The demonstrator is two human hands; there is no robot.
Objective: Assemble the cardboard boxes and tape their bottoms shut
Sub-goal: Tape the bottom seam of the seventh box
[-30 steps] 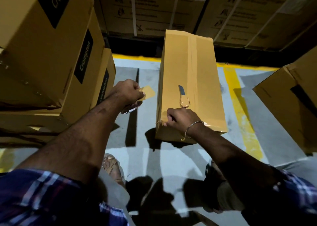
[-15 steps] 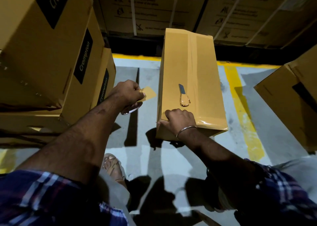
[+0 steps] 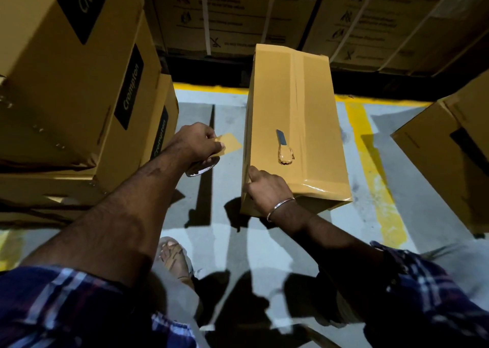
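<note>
Cardboard box (image 3: 293, 115) on grey floor (image 3: 365, 215)

A single head-worn wide-angle camera is looking forward and steeply down over the person's own forearms. It is sitting close above the box (image 3: 296, 125), which is filling the middle of the frame on the floor (image 3: 217, 231). Stacked cartons (image 3: 79, 83) are bending inward along the left and top edges. No second view is sharing the scene.
</note>
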